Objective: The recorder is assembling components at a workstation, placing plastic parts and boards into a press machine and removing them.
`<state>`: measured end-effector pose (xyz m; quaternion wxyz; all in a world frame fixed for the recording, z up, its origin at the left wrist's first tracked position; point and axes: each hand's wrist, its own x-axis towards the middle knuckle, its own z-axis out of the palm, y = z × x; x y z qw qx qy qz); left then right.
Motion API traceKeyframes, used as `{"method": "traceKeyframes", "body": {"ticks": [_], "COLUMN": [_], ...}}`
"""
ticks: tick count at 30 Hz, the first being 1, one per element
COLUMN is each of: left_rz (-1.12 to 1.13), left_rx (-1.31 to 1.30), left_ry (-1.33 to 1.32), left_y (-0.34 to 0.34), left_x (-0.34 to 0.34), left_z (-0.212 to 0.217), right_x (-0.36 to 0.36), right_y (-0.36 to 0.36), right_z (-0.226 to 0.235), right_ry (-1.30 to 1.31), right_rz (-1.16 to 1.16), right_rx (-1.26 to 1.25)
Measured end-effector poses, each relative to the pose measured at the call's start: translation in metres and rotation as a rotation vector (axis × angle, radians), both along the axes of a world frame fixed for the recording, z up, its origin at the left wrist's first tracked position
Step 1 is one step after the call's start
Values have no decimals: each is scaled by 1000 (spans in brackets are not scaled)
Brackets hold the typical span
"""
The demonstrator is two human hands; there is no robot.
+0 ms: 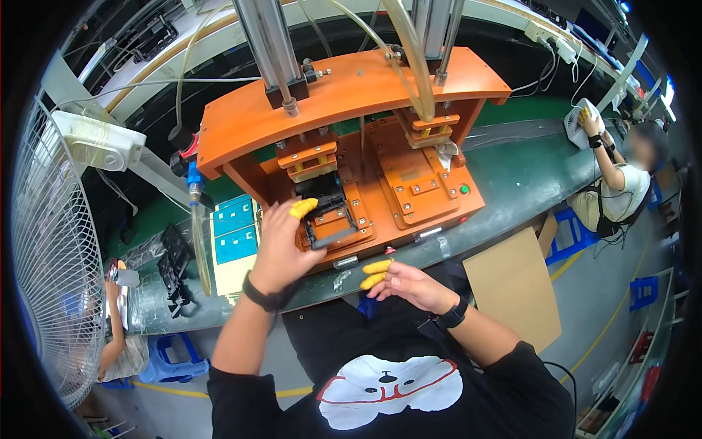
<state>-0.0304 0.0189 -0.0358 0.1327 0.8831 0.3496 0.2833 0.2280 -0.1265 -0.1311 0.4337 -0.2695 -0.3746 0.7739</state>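
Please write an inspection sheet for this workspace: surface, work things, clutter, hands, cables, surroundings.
Surface: green bench, partly covered.
Work things: orange press fixture with a black nest in its left station.
Clutter: black parts and blue-and-white sheets to the left.
Hands: left hand at the nest, right hand at the bench edge, holding nothing; both have yellow finger cots.
Cables: clear hoses run to the fixture top.
Surroundings: fan guard left, cardboard sheet right, seated co-workers on both sides.

Sitting in the left bay of the orange press (351, 132), a black fixture block (327, 208), flat and open-topped, resting on its orange base plate, under the raised left ram, being touched at its left edge by a yellow-capped fingertip (303, 208).
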Motion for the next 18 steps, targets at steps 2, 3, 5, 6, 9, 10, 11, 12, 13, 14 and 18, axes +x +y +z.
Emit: {"method": "traceKeyframes", "body": {"ticks": [2,3,5,6,9,10,11,12,13,14,18], "left_rz": [-45,-62,-109,-149,-203,-191,-187,-188,-188,-182,-109], "left_rx": [78,104,55,5,90,14,10,10,8,2,18], "left_ry": [43,79,147,224,268,317,315,311,308,306,24], "left_y": [10,12,18,19,20,18,19,22,23,21,-1], "left_x": [3,6,5,5,7,6,5,5,4,1,-27], "left_z": [9,15,26,31,31,33,33,33,33,30,6], "right_x": [10,15,22,26,28,26,24,20,18,15,8], "right_y": [-14,-22,-37,-44,-55,-55,-54,-50,-46,-42,-31], "right_z": [-5,-8,-18,-23,-36,-37,-37,-37,-35,-32,-10], "right_ry": [-104,-201,-217,-245,-282,-310,-337,-340,-342,-403,-579], "right_rz": [-42,-80,-118,-132,-171,-143,-115,-113,-106,-56,38], "right_rx": [-10,-19,-52,-74,-108,-85,-63,-40,-44,-19,40]}}
